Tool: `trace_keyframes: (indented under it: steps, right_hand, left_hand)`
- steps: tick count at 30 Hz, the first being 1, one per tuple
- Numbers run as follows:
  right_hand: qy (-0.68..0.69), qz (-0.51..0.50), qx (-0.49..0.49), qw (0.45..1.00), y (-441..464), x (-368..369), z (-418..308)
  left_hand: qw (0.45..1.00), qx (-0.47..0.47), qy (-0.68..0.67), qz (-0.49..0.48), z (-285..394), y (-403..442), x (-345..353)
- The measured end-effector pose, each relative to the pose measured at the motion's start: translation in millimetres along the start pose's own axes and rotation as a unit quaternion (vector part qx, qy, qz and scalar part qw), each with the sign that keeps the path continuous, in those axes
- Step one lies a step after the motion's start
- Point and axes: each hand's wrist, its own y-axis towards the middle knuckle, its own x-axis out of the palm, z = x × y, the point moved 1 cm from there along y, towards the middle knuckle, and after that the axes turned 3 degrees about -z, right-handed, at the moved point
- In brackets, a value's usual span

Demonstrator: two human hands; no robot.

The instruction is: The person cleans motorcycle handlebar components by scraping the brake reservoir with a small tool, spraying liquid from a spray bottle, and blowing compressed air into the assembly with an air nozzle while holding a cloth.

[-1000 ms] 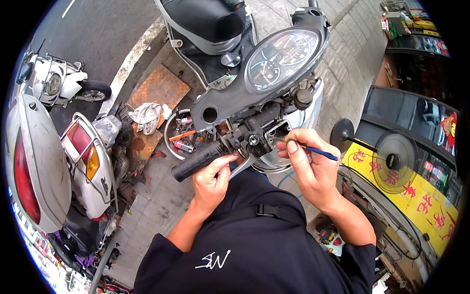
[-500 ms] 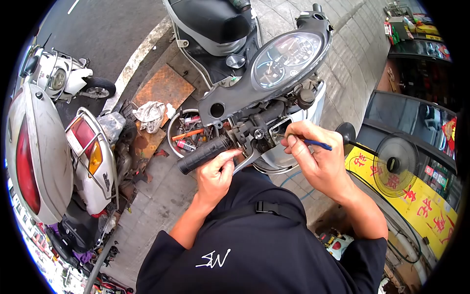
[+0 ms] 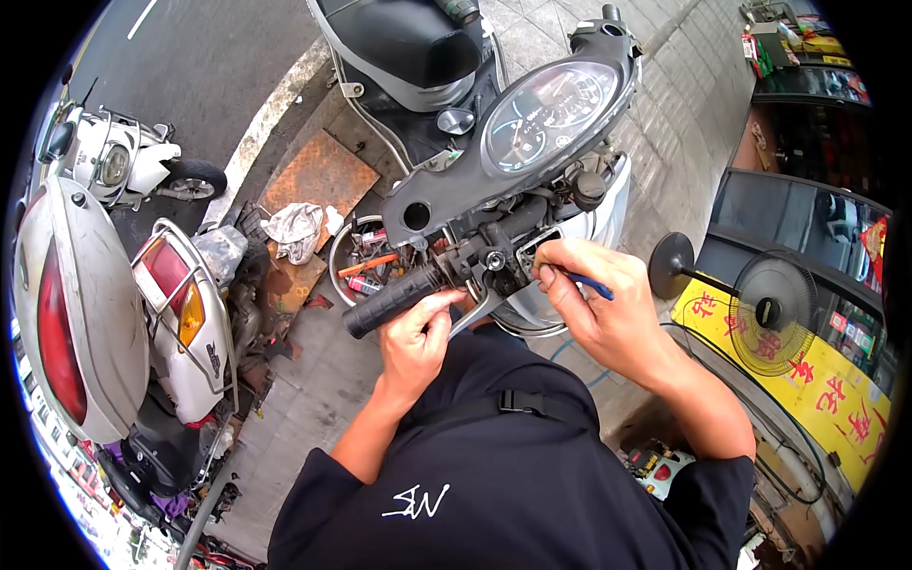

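Observation:
A scooter's handlebar with a black rubber grip (image 3: 394,301) lies in front of me, below a dashboard with a round-ended gauge panel (image 3: 549,116). My left hand (image 3: 415,340) is closed beside the grip, at the base of the silver lever (image 3: 485,310); what its fingers hold, if anything, is hidden. My right hand (image 3: 598,296) pinches a thin tool with a blue handle (image 3: 591,284), its fingertips close to the open metal housing on the handlebar. The tip of the tool is hidden by the fingers.
A round tray of tools and cans (image 3: 344,267) is on the pavement behind the grip. A rag (image 3: 294,231) lies by a rusty plate (image 3: 328,176). Parked scooters (image 3: 180,323) stand at the left. A fan (image 3: 774,312) and a yellow sign (image 3: 825,385) are at the right.
My right hand moved away from the housing, then back toward it, with the blue-handled tool still pinched. My left hand stayed by the grip. The view shifted slightly.

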Motion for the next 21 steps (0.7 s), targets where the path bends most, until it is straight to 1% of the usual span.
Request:
trace_keyframes:
  steps: [1,2,3,4,5,7,9,10,12,13,15,17,19,21]
  right_hand:
    - [-0.011,-0.013,0.007,1.000,0.1,-1.0,-0.7]
    - [-0.009,-0.013,0.009,1.000,-1.3,1.1,1.0]
    - [-0.005,0.008,0.010,1.000,-1.8,3.0,5.4]
    - [-0.002,0.027,0.009,1.000,0.1,3.1,10.2]
    - [0.005,0.044,0.032,0.999,-0.2,2.6,13.7]
    - [0.000,0.048,0.031,0.998,0.2,2.8,13.7]
    - [-0.004,0.059,0.033,0.998,-1.2,4.2,9.4]
    - [-0.006,0.045,-0.010,0.999,0.9,4.5,2.9]
    - [-0.035,0.022,-0.007,0.999,1.1,1.5,2.7]
    - [-0.033,0.033,-0.008,0.999,-0.4,-0.3,4.8]
    - [-0.005,0.020,-0.006,1.000,3.5,-3.9,12.1]
    - [-0.022,0.026,0.013,0.999,3.5,-7.2,17.3]
    - [-0.019,0.049,0.010,0.999,1.5,-9.2,20.7]
    - [0.015,0.019,0.077,0.997,0.8,-10.7,23.9]
  left_hand:
    - [1.000,0.000,0.000,0.000,-0.4,2.9,1.2]
    - [1.000,0.020,-0.001,0.016,-0.8,4.1,1.3]
    - [0.999,0.042,-0.002,0.031,-1.1,4.0,1.3]
    - [0.999,0.042,-0.002,0.031,-2.0,3.5,1.4]
    - [0.999,0.036,-0.003,0.022,-3.2,3.5,0.1]
    - [0.999,0.029,-0.004,0.016,-3.2,2.0,0.1]
    - [1.000,-0.014,-0.014,0.005,-2.6,0.2,0.1]
    - [1.000,-0.009,-0.010,-0.007,-2.2,0.8,0.5]
    - [0.999,0.050,0.007,0.019,-5.6,2.6,0.8]
    - [0.999,0.034,-0.011,0.015,-7.6,2.2,0.8]
    - [0.999,0.029,-0.016,0.016,-8.1,1.7,2.6]
    - [0.999,0.027,-0.016,0.011,-5.0,-0.8,1.9]
    - [1.000,-0.010,-0.001,0.005,-1.2,0.7,-2.0]
    - [1.000,-0.003,-0.001,0.010,-6.6,-4.1,-2.5]
